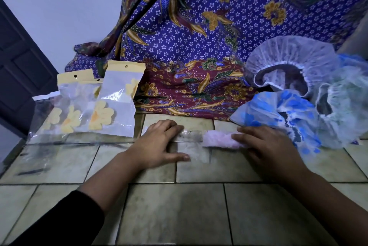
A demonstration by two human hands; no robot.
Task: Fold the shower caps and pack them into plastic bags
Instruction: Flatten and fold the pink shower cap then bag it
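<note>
A folded pink shower cap (218, 139) lies on the tiled floor between my hands. My right hand (266, 146) holds its right end. My left hand (161, 142) presses flat on a clear plastic bag (191, 146) whose mouth faces the pink cap. Unfolded caps are piled at the right: a blue flowered one (278, 114), a white one (288, 60) and a pale one (342, 110). Yellow-topped plastic bags with yellow flower prints (115, 102) stand at the left.
A purple and maroon batik cloth (199, 46) drapes behind the work area. More clear bags (49, 126) lie flat at the left on the tiles (179, 206). A dark door (18, 78) is at the far left.
</note>
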